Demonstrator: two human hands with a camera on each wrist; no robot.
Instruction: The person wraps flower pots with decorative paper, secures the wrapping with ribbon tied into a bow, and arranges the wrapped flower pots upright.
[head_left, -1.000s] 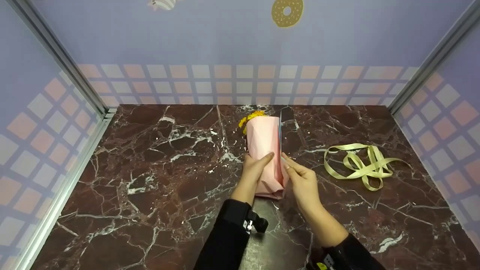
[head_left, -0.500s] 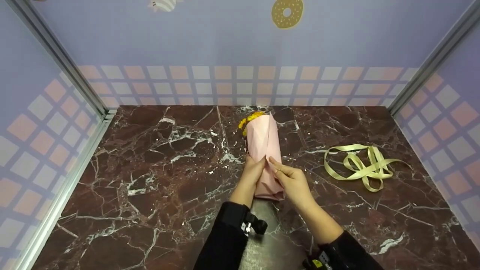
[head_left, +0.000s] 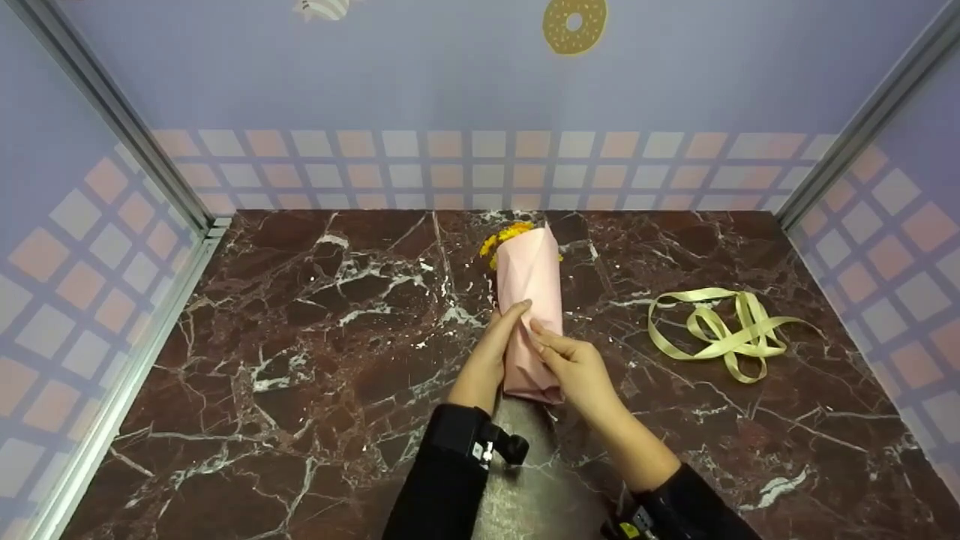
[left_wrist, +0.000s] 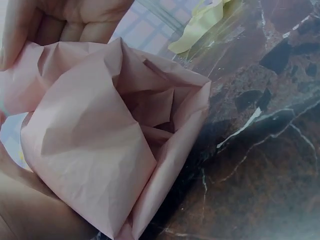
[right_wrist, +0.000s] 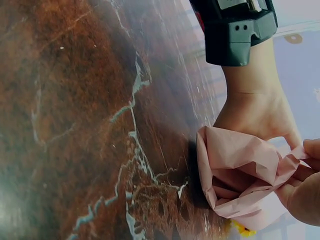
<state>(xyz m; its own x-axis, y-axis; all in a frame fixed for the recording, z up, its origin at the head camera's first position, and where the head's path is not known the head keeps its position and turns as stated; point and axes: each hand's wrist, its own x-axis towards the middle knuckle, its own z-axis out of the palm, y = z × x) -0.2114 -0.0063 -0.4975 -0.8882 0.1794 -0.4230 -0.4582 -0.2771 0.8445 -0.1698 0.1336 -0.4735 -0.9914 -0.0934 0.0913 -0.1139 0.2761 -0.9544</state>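
A bouquet of yellow flowers (head_left: 516, 232) lies on the table, rolled in pink wrapping paper (head_left: 534, 274) with the blooms at the far end. My left hand (head_left: 490, 358) grips the roll from its left side, thumb on top. From the right, my right hand (head_left: 583, 369) pinches the overlapping paper edge between thumb and fingers, close to the left thumb. In the left wrist view the near end of the paper (left_wrist: 92, 135) is folded and partly gapes. The right wrist view shows the crumpled paper end (right_wrist: 240, 150) between both hands. The stems are hidden inside.
A loose coil of pale yellow-green ribbon (head_left: 724, 341) lies to the right of the bouquet. The brown marbled table (head_left: 315, 420) is bounded by a back wall (head_left: 360, 90) and side walls with metal-coloured corner strips.
My right hand has brought the paper's right edge leftward over the roll, covering the bluish strip along that side. The left thumb lifted slightly and lies beside the edge. The ribbon has not moved.
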